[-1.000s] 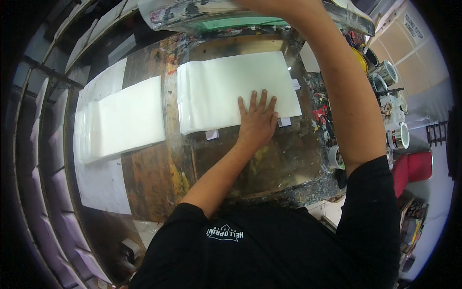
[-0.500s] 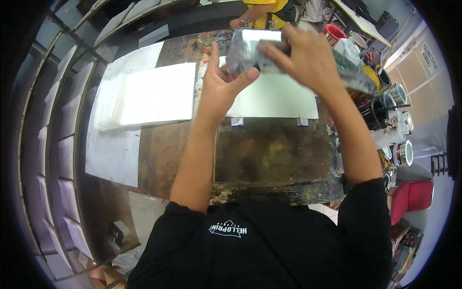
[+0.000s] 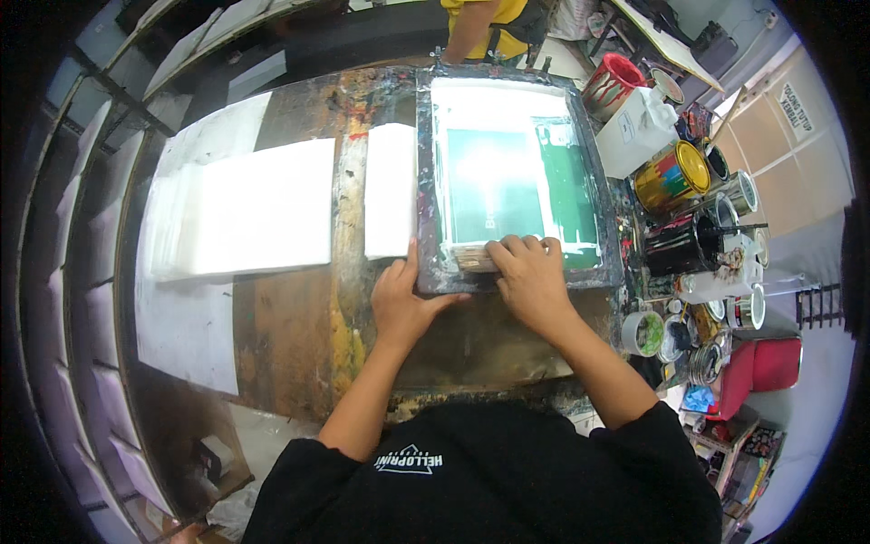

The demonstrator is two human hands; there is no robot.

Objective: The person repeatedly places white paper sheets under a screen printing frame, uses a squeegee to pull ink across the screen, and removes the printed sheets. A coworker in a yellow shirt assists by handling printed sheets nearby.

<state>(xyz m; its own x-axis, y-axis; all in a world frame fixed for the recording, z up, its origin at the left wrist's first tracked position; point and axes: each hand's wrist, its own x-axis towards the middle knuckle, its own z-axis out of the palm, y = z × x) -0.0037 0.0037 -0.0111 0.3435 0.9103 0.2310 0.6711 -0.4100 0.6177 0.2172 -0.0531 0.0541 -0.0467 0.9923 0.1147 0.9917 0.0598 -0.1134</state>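
Note:
A printing screen [image 3: 430, 218] with a dark, paint-stained frame and a green stencilled mesh lies flat on the worktable. My right hand [image 3: 533, 283] is closed over a squeegee [image 3: 474, 258] with a wooden-looking handle, at the mesh's near end. My fingers hide part of the squeegee. At the frame's near-left corner rests my left hand [image 3: 399, 299], open, thumb stretched along the near edge and index finger pointing up the left side. White paper [image 3: 390, 190] sticks out beside the screen's left edge.
A thick stack of white sheets [image 3: 249, 208] sits left on the table. Paint cans [image 3: 672, 177], a white jerrycan [image 3: 639, 131] and tubs crowd the right edge. Shelving racks [image 3: 145, 299] line the left. A person in yellow [image 3: 494, 32] stands beyond the far edge.
The screen has come down from a raised, tilted position and now lies flat. Both hands have moved nearer to me, and my right hand now grips the squeegee at the near end.

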